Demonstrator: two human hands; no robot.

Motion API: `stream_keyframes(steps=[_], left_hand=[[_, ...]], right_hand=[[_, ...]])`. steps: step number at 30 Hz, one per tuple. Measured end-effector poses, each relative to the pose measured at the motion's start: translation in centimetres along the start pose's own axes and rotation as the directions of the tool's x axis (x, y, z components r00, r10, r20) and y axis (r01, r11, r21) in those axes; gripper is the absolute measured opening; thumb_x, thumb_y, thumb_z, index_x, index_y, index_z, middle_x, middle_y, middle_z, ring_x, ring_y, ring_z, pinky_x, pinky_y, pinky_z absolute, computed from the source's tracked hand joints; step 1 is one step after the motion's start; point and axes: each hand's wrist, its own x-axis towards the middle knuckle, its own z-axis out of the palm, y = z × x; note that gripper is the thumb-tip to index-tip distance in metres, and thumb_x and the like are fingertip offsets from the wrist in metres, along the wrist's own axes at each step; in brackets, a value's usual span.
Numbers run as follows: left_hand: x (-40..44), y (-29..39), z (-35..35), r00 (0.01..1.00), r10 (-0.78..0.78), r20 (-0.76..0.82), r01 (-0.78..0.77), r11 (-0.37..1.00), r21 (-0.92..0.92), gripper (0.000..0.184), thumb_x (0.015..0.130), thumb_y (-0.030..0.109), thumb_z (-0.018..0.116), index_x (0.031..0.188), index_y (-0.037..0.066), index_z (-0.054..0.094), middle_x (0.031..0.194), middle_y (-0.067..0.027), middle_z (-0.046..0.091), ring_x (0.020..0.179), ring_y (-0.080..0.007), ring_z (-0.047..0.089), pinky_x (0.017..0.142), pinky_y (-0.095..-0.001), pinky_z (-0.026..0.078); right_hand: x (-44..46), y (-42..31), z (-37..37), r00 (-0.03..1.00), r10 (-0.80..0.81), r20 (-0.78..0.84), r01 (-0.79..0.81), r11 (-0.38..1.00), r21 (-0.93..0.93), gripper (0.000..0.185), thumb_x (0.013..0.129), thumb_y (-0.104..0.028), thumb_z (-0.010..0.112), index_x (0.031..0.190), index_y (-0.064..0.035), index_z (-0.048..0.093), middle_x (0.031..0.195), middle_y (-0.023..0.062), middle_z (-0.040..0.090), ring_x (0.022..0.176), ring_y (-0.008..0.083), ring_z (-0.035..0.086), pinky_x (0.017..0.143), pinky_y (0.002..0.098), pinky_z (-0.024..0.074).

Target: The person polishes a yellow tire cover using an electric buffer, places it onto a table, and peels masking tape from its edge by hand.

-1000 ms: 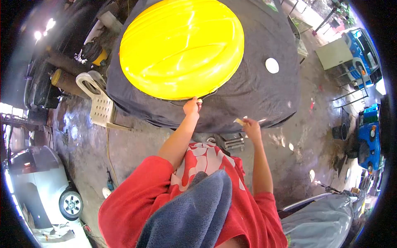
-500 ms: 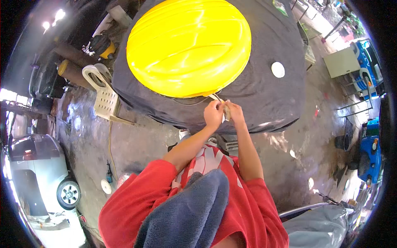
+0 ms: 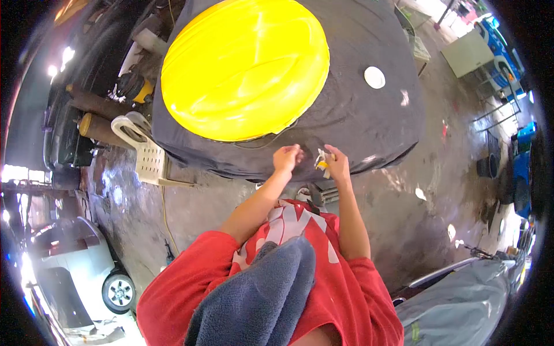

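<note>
A large glossy yellow panel (image 3: 245, 69) lies on a surface draped with dark cloth (image 3: 369, 127). My right hand (image 3: 337, 163) holds a small crumpled piece of white and yellow tape (image 3: 322, 161) between its fingers, over the cloth's near edge. Just to the left is my left hand (image 3: 288, 158), its fingers curled together below the panel's lower edge; whether anything is in them is too small to tell. A thin cord runs along the panel's near rim. On the cloth to the right sits a round white lid (image 3: 374, 77).
A beige plastic chair (image 3: 151, 161) stands left of the draped surface, near a brown cylinder (image 3: 98, 128). A silver car (image 3: 81, 271) is at the lower left, a grey-covered vehicle (image 3: 456, 305) at the lower right. A cable crosses the floor on the left.
My hands came together below the panel, then moved apart. The tape in my right hand is now crumpled and away from the panel's edge. The view has shifted slightly.
</note>
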Motion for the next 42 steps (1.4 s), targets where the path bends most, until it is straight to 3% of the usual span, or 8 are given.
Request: stream_keyframes(steps=[13, 15, 19, 27, 30, 34, 36, 42], left_hand=[[6.3, 2.5, -1.5, 0.907, -0.149, -0.394, -0.059, 0.881, -0.470, 0.008, 0.086, 0.008, 0.061, 0.084, 0.001, 0.060, 0.076, -0.0079, 0.064, 0.061, -0.0144, 0.061, 0.049, -0.0232, 0.048], [6.1, 1.9, -0.8, 0.871, 0.025, -0.490, -0.151, 0.964, -0.220, 0.009, 0.085, 0.009, 0.061, 0.083, 0.000, 0.061, 0.074, -0.0076, 0.065, 0.060, -0.0138, 0.061, 0.050, -0.0233, 0.048], [5.7, 0.2, 3.5, 0.834, 0.351, -0.426, -0.361, 0.931, 0.060, 0.016, 0.083, 0.014, 0.063, 0.086, -0.001, 0.066, 0.071, -0.0075, 0.067, 0.060, -0.0119, 0.062, 0.055, -0.0242, 0.049], [0.3, 2.2, 8.2, 0.846, 0.494, -0.201, -0.401, 0.838, 0.370, 0.021, 0.079, 0.021, 0.070, 0.089, 0.003, 0.070, 0.075, -0.0091, 0.068, 0.067, -0.0177, 0.065, 0.064, -0.0276, 0.050], [-2.4, 2.8, 9.2, 0.690, 0.713, 0.128, -0.638, 0.515, 0.573, 0.018, 0.076, 0.019, 0.071, 0.087, 0.004, 0.070, 0.078, -0.0107, 0.067, 0.072, -0.0218, 0.065, 0.068, -0.0307, 0.050], [-3.9, 4.1, 9.4, 0.604, 0.797, 0.007, -0.739, 0.557, 0.378, 0.021, 0.074, 0.020, 0.073, 0.088, 0.005, 0.069, 0.087, -0.0126, 0.063, 0.088, -0.0276, 0.060, 0.078, -0.0359, 0.048], [-2.9, 3.5, 6.2, 0.881, 0.469, -0.057, -0.427, 0.841, 0.332, 0.025, 0.079, 0.026, 0.068, 0.091, 0.005, 0.069, 0.085, -0.0124, 0.068, 0.080, -0.0261, 0.066, 0.075, -0.0348, 0.050], [1.2, -0.3, -7.3, 0.935, 0.229, -0.270, -0.061, 0.855, 0.515, 0.027, 0.082, 0.026, 0.065, 0.097, 0.003, 0.067, 0.078, -0.0062, 0.067, 0.067, -0.0125, 0.061, 0.053, -0.0267, 0.045]], right_hand=[[-10.3, 29.3, -21.4, 0.994, 0.106, -0.032, -0.085, 0.545, -0.834, 0.030, 0.075, -0.027, 0.058, 0.085, -0.0001, 0.067, 0.074, 0.0187, 0.066, 0.063, 0.0356, 0.064, 0.061, 0.0461, 0.0480], [-12.0, 22.9, -19.4, 0.844, 0.427, -0.324, -0.533, 0.610, -0.586, 0.029, 0.071, -0.026, 0.068, 0.092, -0.0060, 0.071, 0.097, 0.0147, 0.068, 0.075, 0.0233, 0.068, 0.066, 0.0340, 0.0523], [-8.6, 18.8, -14.1, 0.931, 0.332, -0.152, -0.337, 0.942, -0.003, 0.032, 0.074, -0.012, 0.061, 0.102, 0.0016, 0.068, 0.100, 0.0152, 0.068, 0.081, 0.0173, 0.065, 0.071, 0.0283, 0.0502], [1.9, 0.9, -0.2, 0.976, -0.199, -0.084, 0.179, 0.963, -0.203, 0.033, 0.083, -0.020, 0.061, 0.111, -0.0018, 0.064, 0.093, 0.0069, 0.068, 0.079, 0.0158, 0.061, 0.072, 0.0279, 0.0475], [4.4, -2.4, 2.4, 0.995, -0.084, -0.048, 0.096, 0.938, 0.335, 0.043, 0.081, -0.018, 0.061, 0.122, -0.0081, 0.057, 0.099, 0.0170, 0.066, 0.085, 0.0258, 0.064, 0.075, 0.0339, 0.0484], [6.2, -2.8, 2.6, 0.940, -0.316, -0.131, 0.316, 0.948, -0.024, 0.030, 0.085, -0.018, 0.053, 0.107, -0.0005, 0.062, 0.093, 0.0168, 0.066, 0.083, 0.0253, 0.063, 0.073, 0.0335, 0.0482], [6.4, -3.5, 2.4, 0.981, -0.043, -0.192, 0.017, 0.990, -0.138, 0.025, 0.081, -0.023, 0.058, 0.087, -0.0009, 0.068, 0.085, 0.0187, 0.066, 0.080, 0.0333, 0.064, 0.071, 0.0361, 0.0482], [7.3, 0.4, 8.1, 0.999, 0.033, -0.006, -0.032, 0.991, 0.127, 0.024, 0.082, -0.023, 0.062, 0.088, -0.0001, 0.068, 0.079, 0.0097, 0.067, 0.068, 0.0217, 0.063, 0.058, 0.0369, 0.0469]])
